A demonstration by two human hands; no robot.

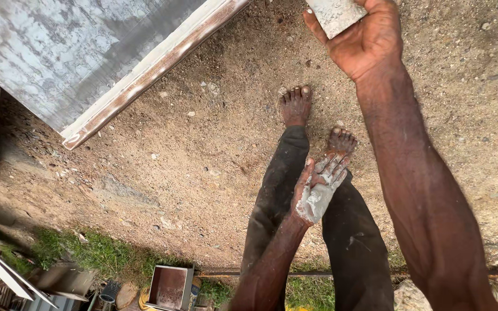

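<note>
Grey paste coats the open palm of the left hand [318, 193], low in the middle of the frame, fingers spread and holding nothing. At the top edge the right hand [364, 37] grips a pale grey block [335, 14]. A grey-smeared metal panel [82, 52] fills the upper left above sandy ground [203, 173].

Soft, even daylight, sharp throughout; faint shadow pools left of the grey, whitewashed metal panel [82, 52], edges stretched by wide-angle distortion.

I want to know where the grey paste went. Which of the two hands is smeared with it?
The left hand, lower in the picture above the dark trousers, has a grey-coated palm. The right hand looks clean and holds a grey block.
</note>
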